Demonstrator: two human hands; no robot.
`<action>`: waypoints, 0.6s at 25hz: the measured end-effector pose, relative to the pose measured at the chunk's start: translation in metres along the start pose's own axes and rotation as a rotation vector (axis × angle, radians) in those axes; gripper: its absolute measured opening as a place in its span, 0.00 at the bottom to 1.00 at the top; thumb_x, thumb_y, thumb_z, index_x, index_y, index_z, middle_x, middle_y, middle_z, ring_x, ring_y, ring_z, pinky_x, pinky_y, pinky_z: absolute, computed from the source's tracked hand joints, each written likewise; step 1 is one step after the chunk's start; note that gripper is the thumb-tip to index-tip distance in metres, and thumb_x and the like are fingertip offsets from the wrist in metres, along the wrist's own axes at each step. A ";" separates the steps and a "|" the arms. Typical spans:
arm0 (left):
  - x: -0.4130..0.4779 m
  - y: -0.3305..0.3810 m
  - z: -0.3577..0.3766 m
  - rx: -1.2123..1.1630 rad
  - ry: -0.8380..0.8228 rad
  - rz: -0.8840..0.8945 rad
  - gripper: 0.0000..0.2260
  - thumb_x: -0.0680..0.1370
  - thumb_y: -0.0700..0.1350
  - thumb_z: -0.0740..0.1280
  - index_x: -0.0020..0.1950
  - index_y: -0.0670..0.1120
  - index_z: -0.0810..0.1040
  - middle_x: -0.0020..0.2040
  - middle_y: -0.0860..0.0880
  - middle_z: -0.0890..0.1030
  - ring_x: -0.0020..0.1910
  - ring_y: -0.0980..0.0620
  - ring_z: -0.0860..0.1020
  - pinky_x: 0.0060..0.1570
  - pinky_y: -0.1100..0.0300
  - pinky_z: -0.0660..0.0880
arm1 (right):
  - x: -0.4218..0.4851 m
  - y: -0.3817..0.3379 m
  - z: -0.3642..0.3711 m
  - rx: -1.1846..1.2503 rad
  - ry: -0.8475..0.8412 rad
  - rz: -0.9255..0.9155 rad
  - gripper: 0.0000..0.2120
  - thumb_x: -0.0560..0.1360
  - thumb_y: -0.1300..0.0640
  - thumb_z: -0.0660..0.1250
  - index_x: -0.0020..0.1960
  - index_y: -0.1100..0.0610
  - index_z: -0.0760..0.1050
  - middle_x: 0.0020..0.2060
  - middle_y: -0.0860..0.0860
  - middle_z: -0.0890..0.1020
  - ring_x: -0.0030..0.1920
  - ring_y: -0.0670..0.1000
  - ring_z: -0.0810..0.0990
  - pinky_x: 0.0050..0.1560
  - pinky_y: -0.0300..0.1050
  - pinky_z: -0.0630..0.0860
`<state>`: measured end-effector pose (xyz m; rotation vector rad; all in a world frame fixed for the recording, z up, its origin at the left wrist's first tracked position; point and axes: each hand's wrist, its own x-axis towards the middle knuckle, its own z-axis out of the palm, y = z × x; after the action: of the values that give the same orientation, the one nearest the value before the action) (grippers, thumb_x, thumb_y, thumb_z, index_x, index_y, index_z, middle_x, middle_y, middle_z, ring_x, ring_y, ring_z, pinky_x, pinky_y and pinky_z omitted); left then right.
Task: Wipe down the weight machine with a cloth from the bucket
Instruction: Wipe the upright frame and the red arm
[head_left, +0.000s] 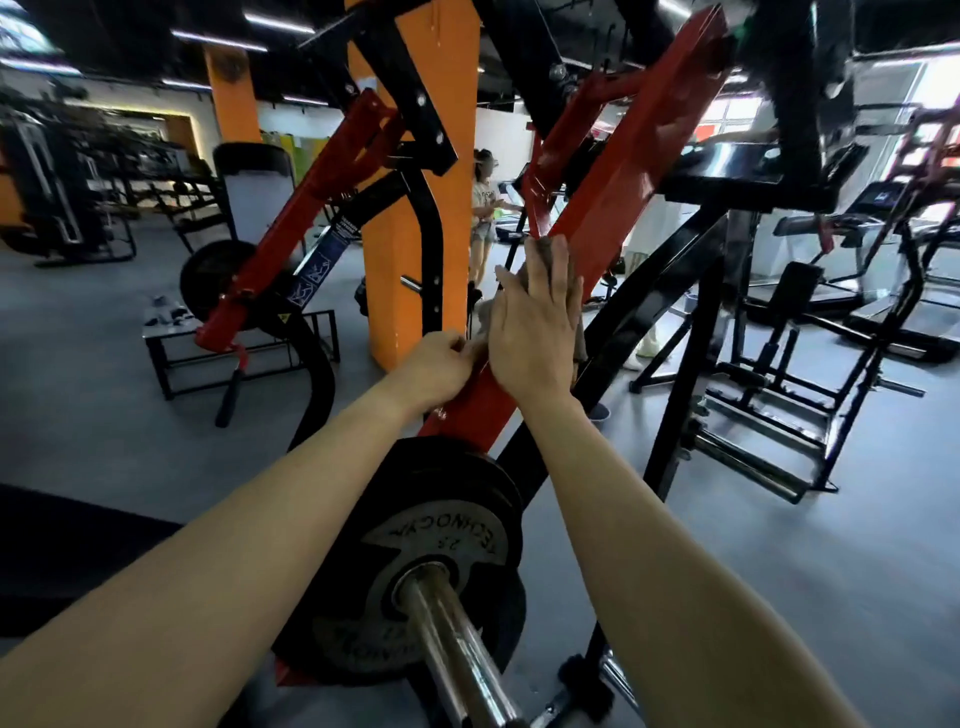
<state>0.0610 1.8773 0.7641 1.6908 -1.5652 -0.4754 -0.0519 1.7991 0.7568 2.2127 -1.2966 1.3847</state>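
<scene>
Fingers (553, 270) of my right hand (530, 327) lie straight at frame centre, pressing the cloth (538, 241) flat on the red arm (623, 197); my left hand (441, 364) curls, pinching its lower edge. Uneven pressure could let it slide off toward the weight plates (441, 545).

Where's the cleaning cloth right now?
Near the middle of the head view, the cloth is pressed flat under the right hand against the machine's slanted red arm, above the weight plates.
</scene>
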 end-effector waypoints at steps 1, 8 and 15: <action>-0.003 0.000 0.003 -0.008 0.017 0.005 0.20 0.86 0.56 0.56 0.40 0.45 0.68 0.32 0.49 0.66 0.28 0.55 0.64 0.31 0.60 0.60 | -0.006 -0.005 0.003 0.019 0.014 0.046 0.23 0.85 0.52 0.52 0.77 0.54 0.69 0.83 0.51 0.51 0.83 0.56 0.39 0.81 0.63 0.45; -0.008 -0.012 0.003 0.001 0.022 -0.011 0.22 0.87 0.53 0.57 0.49 0.37 0.81 0.37 0.41 0.78 0.33 0.56 0.73 0.35 0.63 0.66 | -0.027 -0.007 0.011 0.130 0.025 0.105 0.27 0.87 0.50 0.46 0.84 0.55 0.49 0.83 0.55 0.40 0.82 0.60 0.37 0.82 0.60 0.46; -0.015 -0.014 0.006 -0.037 0.010 0.013 0.20 0.87 0.48 0.56 0.47 0.39 0.81 0.36 0.47 0.77 0.33 0.54 0.71 0.37 0.57 0.66 | -0.036 -0.031 0.007 0.324 -0.036 0.378 0.32 0.87 0.52 0.51 0.83 0.61 0.40 0.82 0.63 0.41 0.82 0.60 0.38 0.81 0.52 0.38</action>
<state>0.0637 1.8896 0.7461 1.6511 -1.5503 -0.4859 -0.0295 1.8330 0.7314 2.2789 -1.6735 1.8095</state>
